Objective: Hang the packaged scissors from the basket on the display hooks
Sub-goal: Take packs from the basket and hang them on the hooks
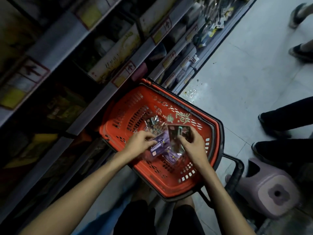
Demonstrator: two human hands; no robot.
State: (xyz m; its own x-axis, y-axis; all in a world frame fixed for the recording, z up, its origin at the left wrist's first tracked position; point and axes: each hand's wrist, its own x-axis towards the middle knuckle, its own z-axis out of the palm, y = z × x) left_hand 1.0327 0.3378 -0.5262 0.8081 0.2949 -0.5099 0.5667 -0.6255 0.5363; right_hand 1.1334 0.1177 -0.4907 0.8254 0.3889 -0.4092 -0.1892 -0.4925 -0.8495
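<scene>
2 hands inside red basket (171,189): left hand (142,141) pinches purple scissors pack (161,143) at basket centre; right hand (194,145) grips dark pack (176,131) nearer right wall (1 clear pack (152,123) loose behind, blurred).

a red basket (169,189) sits on the pale floor (245,73) just beside dark shelves (55,43) with price labels; both hands reach into it; the left hand (141,141) pinches a purple scissors packet (160,144); the right hand (194,145) grips a dark packet (179,131) tilted up; a clear packet (152,123) lies further in; a lilac stool (274,189) stands to the right, near other people's legs (288,114)
</scene>
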